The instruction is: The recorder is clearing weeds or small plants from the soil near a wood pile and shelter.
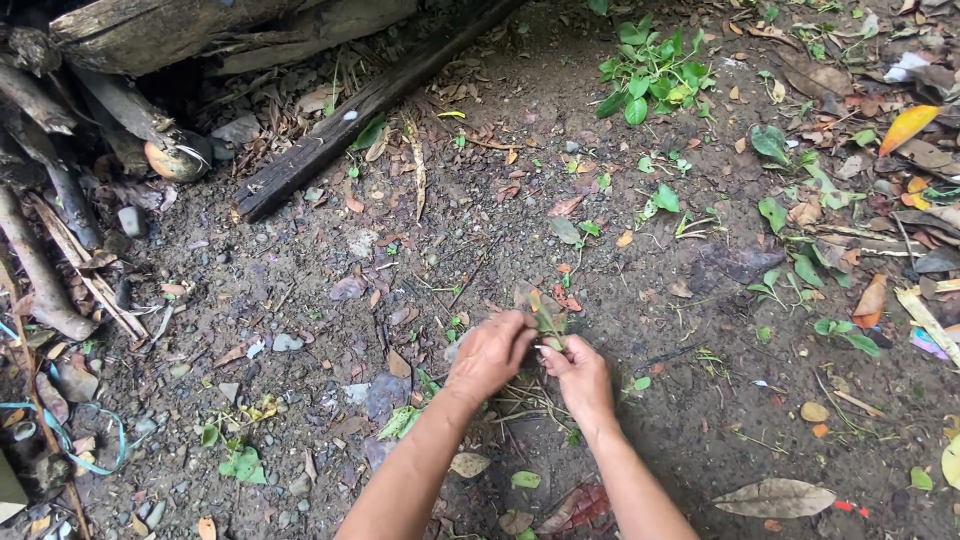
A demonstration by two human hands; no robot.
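Note:
Both my hands meet low in the middle of the view over bare, stony soil. My left hand (490,352) and my right hand (578,372) pinch a small green plant (545,315) with narrow leaves, fingertips closed on it from either side. Thin stems and roots (520,398) lie on the ground just under my hands. My forearms reach in from the bottom edge.
A dark rotting beam (350,125) runs diagonally at the upper left beside stacked logs (120,40) and branches. A leafy green plant (650,70) grows at the top. Dry fallen leaves (775,497) and a blue strap (75,440) lie scattered around.

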